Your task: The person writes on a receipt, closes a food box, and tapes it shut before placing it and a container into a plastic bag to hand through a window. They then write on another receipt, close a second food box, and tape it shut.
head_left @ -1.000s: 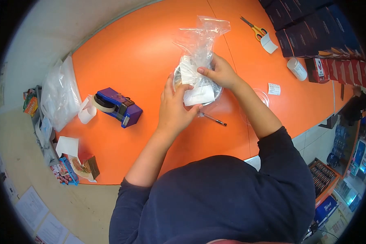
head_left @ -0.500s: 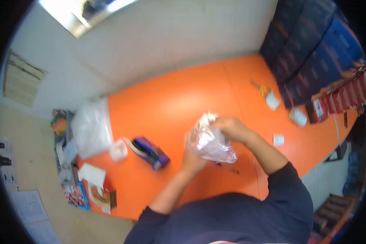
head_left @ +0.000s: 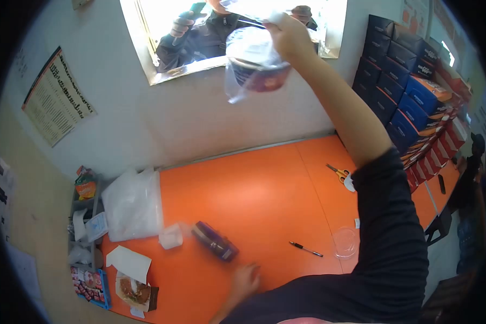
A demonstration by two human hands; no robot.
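Note:
My right hand [head_left: 287, 33] is raised high toward a window opening [head_left: 162, 65] in the wall and grips the top of a clear plastic bag [head_left: 252, 59] that holds a round container. A person [head_left: 210, 29] stands on the other side of the window, a hand up holding a dark object. My left hand [head_left: 245, 278] rests low on the orange table [head_left: 254, 200], fingers loosely curled, holding nothing, near the purple tape dispenser [head_left: 215, 241].
On the table lie a pen [head_left: 305, 249], a clear lid [head_left: 344, 242], scissors [head_left: 338, 174], a stack of plastic bags [head_left: 132, 204] and a tape roll piece [head_left: 171, 236]. Dark and blue boxes [head_left: 410, 81] are stacked at right. Packets and papers sit at left.
My right hand lifted the bagged container from the table up to the window. My left hand let go of the bag and dropped to the table. My view tilted upward.

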